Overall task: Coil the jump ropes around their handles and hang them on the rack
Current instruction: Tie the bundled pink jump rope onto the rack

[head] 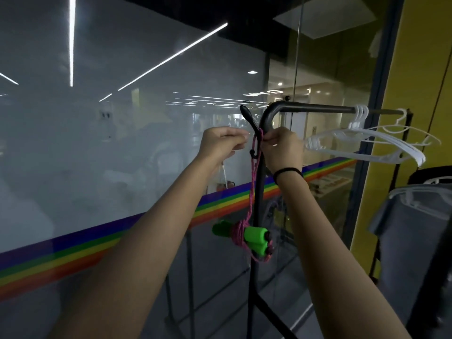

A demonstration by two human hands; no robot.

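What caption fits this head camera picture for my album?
Left hand and right hand hold a pink jump rope, coiled round its green handles, on the black hook of the clothes rack.

A pink jump rope (253, 182) hangs by a long loop from a black hook (248, 121) on the black rack (318, 109), at its upright end post. Its two green handles (254, 234) lie side by side, roughly level, bound together by pink coils.
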